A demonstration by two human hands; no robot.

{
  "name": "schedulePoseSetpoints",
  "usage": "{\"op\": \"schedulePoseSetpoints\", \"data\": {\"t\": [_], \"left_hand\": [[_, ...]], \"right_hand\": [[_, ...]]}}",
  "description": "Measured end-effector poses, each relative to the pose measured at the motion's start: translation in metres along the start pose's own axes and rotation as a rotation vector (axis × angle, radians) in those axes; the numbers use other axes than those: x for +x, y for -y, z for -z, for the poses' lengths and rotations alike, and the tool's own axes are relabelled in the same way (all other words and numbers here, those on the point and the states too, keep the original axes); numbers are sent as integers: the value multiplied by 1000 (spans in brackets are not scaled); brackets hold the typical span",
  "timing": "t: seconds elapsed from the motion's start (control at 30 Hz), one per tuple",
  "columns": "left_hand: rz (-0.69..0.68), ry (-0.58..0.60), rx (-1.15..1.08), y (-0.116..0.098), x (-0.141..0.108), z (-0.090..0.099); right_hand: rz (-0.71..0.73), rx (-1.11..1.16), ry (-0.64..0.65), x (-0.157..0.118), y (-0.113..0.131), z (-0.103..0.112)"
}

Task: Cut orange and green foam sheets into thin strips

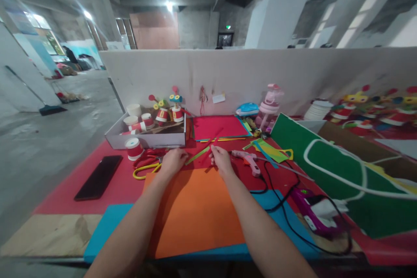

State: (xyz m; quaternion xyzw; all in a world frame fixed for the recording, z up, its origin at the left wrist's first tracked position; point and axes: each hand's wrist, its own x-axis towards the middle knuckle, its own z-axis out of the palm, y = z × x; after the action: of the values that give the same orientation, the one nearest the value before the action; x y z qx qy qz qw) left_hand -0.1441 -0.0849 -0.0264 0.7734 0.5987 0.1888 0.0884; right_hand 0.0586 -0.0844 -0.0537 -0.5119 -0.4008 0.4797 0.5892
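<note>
My right hand is closed in a pinch on narrow paper strips. A red paper strip sticks up past its fingertips, and a yellow-green strip slants from there toward my left hand. The left fingers are curled together close to that strip's lower end; what they hold, if anything, is hidden. Beneath both wrists lies an orange paper sheet, on top of a blue sheet. Scissors with yellow handles rest left of my left hand. Right of my right hand lies a pink glue gun.
A white box holds paper cups and small cup figures. Stacked red paper lies at the back. A phone is at left; a purple device with black cables and a green board stand at right.
</note>
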Motion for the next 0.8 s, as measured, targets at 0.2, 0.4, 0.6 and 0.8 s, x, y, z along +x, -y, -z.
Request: {"op": "schedulePoseSetpoints", "data": {"t": [0.2, 0.4, 0.6, 0.8], "left_hand": [[-53, 31, -19, -17, 2, -21], [26, 12, 60, -25, -1, -21], [113, -103, 23, -17, 0, -7], [143, -314, -91, -2, -1, 9]], "right_hand": [[8, -51, 59, -4, 0, -1], [6, -158, 105, -3, -1, -5], [56, -365, 74, -4, -3, 1], [213, -464, 10, -2, -7, -5]]}}
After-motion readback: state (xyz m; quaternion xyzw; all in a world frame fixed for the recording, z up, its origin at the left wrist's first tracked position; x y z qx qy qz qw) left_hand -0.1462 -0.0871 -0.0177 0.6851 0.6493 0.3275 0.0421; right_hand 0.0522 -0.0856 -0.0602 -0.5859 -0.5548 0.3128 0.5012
